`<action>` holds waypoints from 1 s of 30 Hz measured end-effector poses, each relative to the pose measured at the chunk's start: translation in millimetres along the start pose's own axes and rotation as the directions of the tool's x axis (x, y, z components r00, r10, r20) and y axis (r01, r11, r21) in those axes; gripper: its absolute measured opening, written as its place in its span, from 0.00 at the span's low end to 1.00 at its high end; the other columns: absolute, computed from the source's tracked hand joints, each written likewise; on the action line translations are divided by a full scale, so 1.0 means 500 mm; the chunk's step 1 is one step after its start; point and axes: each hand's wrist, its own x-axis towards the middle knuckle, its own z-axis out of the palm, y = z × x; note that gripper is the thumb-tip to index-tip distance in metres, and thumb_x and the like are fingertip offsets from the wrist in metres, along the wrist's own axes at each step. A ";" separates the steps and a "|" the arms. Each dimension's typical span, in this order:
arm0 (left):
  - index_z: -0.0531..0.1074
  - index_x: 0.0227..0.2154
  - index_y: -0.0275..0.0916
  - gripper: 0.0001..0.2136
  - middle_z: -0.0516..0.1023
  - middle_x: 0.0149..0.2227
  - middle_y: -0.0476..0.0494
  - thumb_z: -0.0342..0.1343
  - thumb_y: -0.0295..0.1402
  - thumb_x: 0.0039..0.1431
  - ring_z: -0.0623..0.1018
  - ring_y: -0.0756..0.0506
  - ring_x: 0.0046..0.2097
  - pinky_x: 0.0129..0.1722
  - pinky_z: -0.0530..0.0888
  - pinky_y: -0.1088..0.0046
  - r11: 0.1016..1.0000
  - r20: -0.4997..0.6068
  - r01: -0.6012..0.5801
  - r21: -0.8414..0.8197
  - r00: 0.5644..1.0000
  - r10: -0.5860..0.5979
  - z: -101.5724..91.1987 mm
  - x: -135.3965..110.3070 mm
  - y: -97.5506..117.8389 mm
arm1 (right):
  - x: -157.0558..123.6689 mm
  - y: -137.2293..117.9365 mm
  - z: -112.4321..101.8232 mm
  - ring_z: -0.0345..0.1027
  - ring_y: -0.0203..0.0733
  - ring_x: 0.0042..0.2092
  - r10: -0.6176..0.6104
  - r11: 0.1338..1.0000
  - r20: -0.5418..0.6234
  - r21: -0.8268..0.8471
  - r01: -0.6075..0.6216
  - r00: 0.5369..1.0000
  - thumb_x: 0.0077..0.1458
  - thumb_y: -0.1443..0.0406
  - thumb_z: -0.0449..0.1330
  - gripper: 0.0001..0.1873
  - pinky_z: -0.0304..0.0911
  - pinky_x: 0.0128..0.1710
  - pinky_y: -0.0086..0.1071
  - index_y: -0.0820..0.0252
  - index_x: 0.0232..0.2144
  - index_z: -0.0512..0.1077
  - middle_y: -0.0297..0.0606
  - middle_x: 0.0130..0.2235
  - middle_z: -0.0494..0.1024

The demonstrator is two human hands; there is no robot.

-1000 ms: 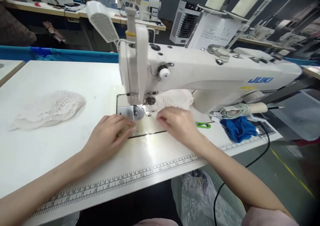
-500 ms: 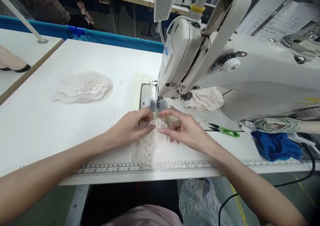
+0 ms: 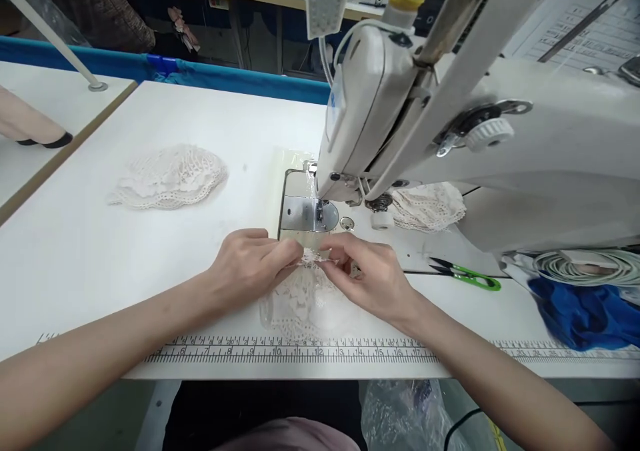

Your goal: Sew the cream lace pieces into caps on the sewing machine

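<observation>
A piece of white lace [image 3: 295, 301] lies on the table just in front of the sewing machine's needle plate [image 3: 300, 212]. My left hand [image 3: 255, 261] is closed, its thumb and fingers pinching the lace's upper edge. From the other side my right hand [image 3: 367, 271] pinches the same edge between thumb and forefinger. A short stretch of lace spans the small gap between the fingertips. The machine's needle area [image 3: 320, 210] is right behind my hands, and the lace is apart from it.
Folded lace [image 3: 173, 176] lies left on the table, and more lace [image 3: 430, 206] sits under the sewing machine [image 3: 370, 104]. Green-handled thread snips [image 3: 465, 273], blue cloth [image 3: 585, 308] and coiled cord [image 3: 590, 264] are at right. A printed ruler [image 3: 300, 351] follows the front edge.
My right hand's fingers were apart beside the lace and have now closed on its edge. My left hand has turned knuckles up, and the hands have come slightly lower. The view has shifted a little.
</observation>
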 end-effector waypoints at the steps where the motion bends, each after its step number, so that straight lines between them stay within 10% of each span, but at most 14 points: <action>1: 0.62 0.28 0.39 0.08 0.65 0.16 0.59 0.51 0.25 0.63 0.60 0.54 0.16 0.17 0.58 0.78 1.000 0.004 0.010 -0.003 1.000 -0.010 0.000 0.001 0.001 | -0.004 0.002 0.002 0.66 0.29 0.25 -0.026 1.000 -0.004 -0.013 0.026 1.000 0.59 0.72 0.57 0.08 0.63 0.25 0.23 0.62 0.42 0.69 0.29 0.28 0.74; 30: 0.61 0.28 0.40 0.09 0.64 0.16 0.60 0.51 0.24 0.64 0.59 0.55 0.16 0.18 0.58 0.76 0.998 -0.023 0.026 -0.066 0.999 -0.028 0.000 0.004 0.006 | -0.006 0.004 0.007 0.68 0.30 0.25 -0.075 0.996 0.003 -0.056 0.075 0.997 0.60 0.72 0.54 0.09 0.64 0.24 0.24 0.60 0.44 0.67 0.30 0.29 0.77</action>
